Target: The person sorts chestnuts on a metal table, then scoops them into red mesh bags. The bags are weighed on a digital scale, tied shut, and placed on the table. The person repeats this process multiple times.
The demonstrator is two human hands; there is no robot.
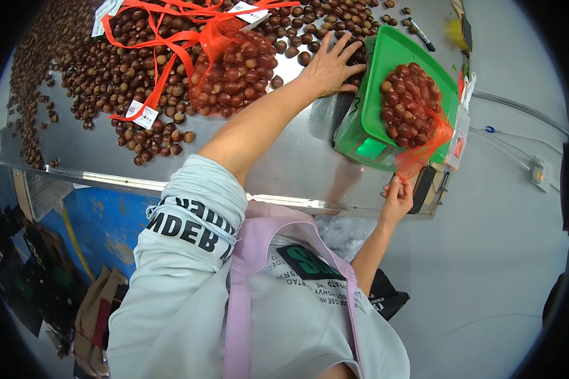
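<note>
A red mesh bag of chestnuts lies on the green tray of a weighing scale, whose small display glows green. My right hand pinches the gathered loose end of this bag at the scale's near edge. My left hand, fingers spread, is over the table just left of the scale, close to some loose chestnuts. Whether its fingertips touch any is hard to tell. Left of that arm rests another filled mesh bag of chestnuts.
Loose chestnuts cover much of the metal table to the left and back. Red straps with white tags lie across them. A black marker is behind the scale. A wall socket is at the right.
</note>
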